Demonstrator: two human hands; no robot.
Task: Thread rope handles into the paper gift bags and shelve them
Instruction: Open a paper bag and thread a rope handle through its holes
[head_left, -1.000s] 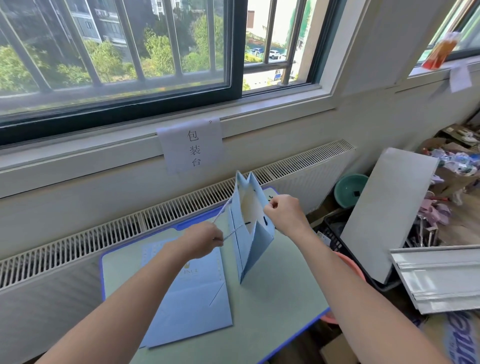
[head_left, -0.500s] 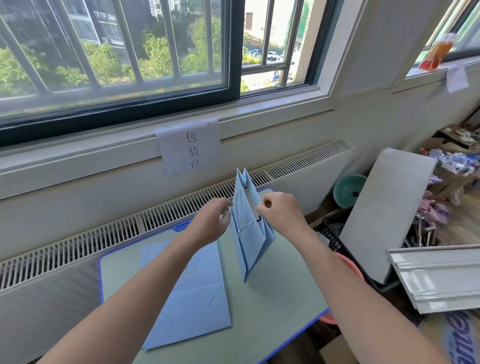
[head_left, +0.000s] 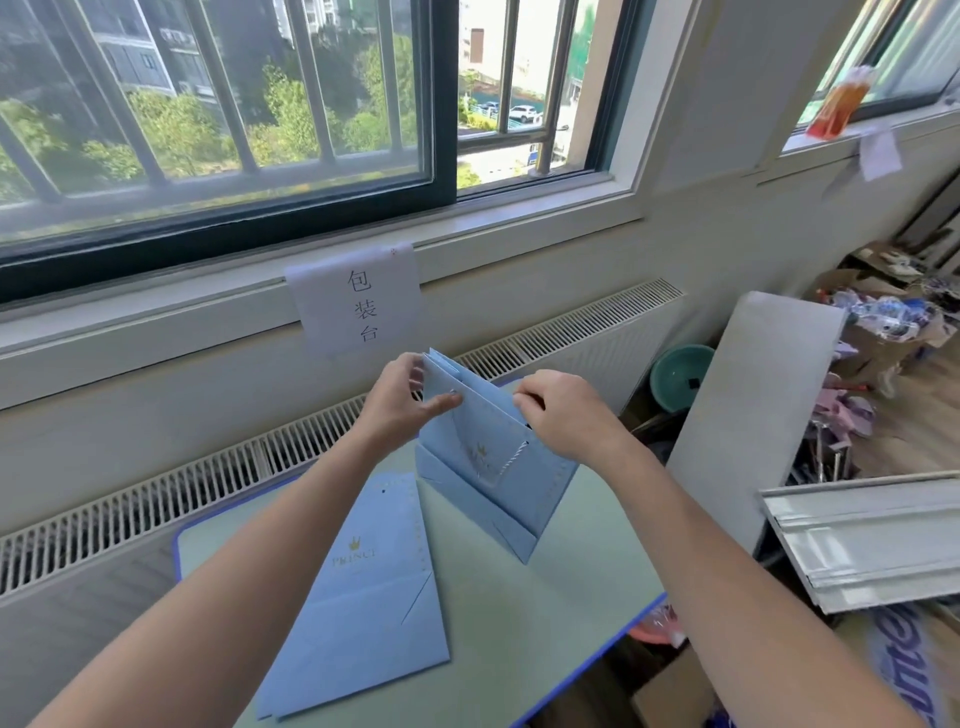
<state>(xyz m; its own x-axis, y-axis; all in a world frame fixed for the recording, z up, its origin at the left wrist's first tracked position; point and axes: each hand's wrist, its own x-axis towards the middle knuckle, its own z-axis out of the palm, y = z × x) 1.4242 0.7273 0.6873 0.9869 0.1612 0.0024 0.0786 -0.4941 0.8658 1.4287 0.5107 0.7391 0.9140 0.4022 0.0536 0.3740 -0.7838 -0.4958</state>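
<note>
- Our left hand (head_left: 402, 397) holds the far top corner of the blue bag (head_left: 488, 457). The thumb lies on the front of the bag and the fingers curl round behind it.
- Our right hand (head_left: 563, 413) is curled on the bag's top edge nearer to us. We cannot see what the fingertips pinch, because the hand hides them.
- The blue bag stands up on the desk (head_left: 519, 613), folded nearly flat. A small gold crown is printed on its side.
- A thin white rope (head_left: 511, 460) hangs down the side of the bag, just under our right hand. Its top end goes behind the hand, so we cannot see where it ends.
- A pile of flat bags (head_left: 363, 597) lies on the desk, nearer to us and to the left. The top one shows a gold crown and gold letters, too small to read well.
- The desk is pale green with a blue edge. Its near side is cut off by the bottom of the picture.
- Behind the desk is a long white heater (head_left: 208, 483) under the window. A paper sign (head_left: 361, 301) hangs from the sill.
- On the right, a white board (head_left: 748, 415) leans up and hides part of a green bowl (head_left: 678, 369). The pile of stuff past it is too jumbled to make out.
</note>
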